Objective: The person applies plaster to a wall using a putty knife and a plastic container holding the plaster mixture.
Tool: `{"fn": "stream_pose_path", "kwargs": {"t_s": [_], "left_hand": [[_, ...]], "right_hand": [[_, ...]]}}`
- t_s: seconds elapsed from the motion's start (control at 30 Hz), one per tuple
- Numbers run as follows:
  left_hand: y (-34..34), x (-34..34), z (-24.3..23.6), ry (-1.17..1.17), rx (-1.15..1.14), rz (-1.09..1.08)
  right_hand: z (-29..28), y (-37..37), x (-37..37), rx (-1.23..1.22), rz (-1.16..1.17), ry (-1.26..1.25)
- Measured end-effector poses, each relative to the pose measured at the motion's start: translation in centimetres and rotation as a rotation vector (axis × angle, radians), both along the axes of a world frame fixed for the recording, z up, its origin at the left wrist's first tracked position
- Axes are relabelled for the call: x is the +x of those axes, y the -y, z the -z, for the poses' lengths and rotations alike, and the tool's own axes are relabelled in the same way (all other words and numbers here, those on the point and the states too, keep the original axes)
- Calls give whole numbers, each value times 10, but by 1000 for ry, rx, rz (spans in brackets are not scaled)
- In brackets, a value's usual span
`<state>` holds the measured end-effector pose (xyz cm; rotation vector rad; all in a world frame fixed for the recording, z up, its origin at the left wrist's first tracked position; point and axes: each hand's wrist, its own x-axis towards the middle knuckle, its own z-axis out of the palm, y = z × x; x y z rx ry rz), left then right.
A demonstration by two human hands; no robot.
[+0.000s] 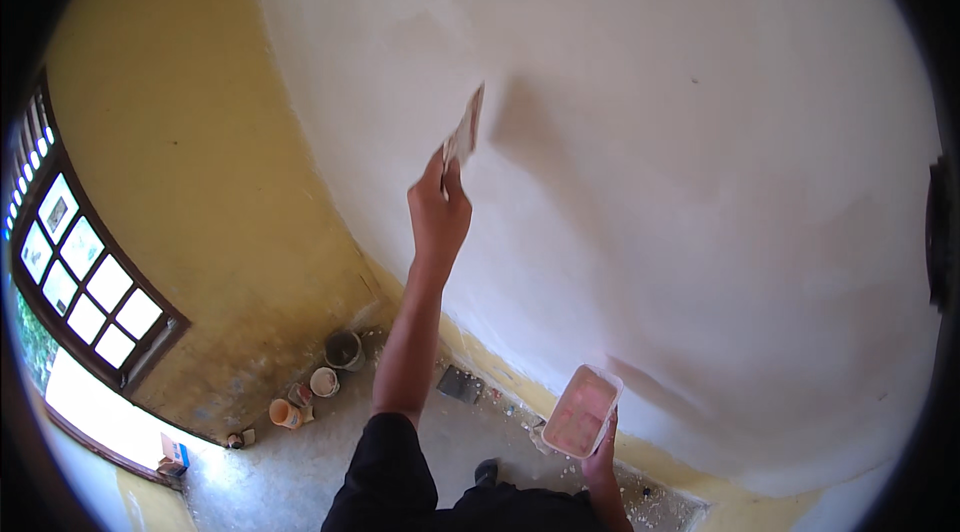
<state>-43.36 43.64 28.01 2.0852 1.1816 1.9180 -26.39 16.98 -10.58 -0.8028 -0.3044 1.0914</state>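
Observation:
My left hand [440, 215] is raised in front of the wall and closed around the handle of a putty knife [465, 132]. The blade is smeared whitish and points up, apart from its shadow on the white-coated wall [640, 182]. Low on the right, my right hand [601, 455] grips a rectangular plastic tub [552, 437] by its side and underside. Pinkish material lies inside the tub, and its open top is tilted toward me. Part of the right hand is hidden behind the tub.
Bare yellow wall [180, 142] meets the white coat on the left, beside a framed window [90, 272]. Near the corner stand a dark bucket [345, 350], a pale bucket [324, 382] and an orange container [285, 414]. Debris litters the floor [390, 492] along the wall.

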Motion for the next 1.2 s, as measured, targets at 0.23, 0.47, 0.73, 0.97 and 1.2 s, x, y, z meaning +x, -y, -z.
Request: {"fn": "stream_pose_path", "kwargs": {"t_s": [0.23, 0.47, 0.73, 0.97, 1.2], "left_hand": [[-81, 6, -58, -26, 479, -103], [-79, 65, -37, -197, 398, -100], [0, 26, 28, -195, 246, 144], [-96, -32, -54, 176, 1, -187], [-129, -42, -108, 220, -179, -146]], "right_hand": [[-24, 5, -8, -55, -72, -133], [-12, 6, -7, 21, -54, 26], [-1, 6, 3, 101, -171, -264], [2, 11, -4, 127, -93, 111], [-22, 10, -17, 117, -44, 245]]}}
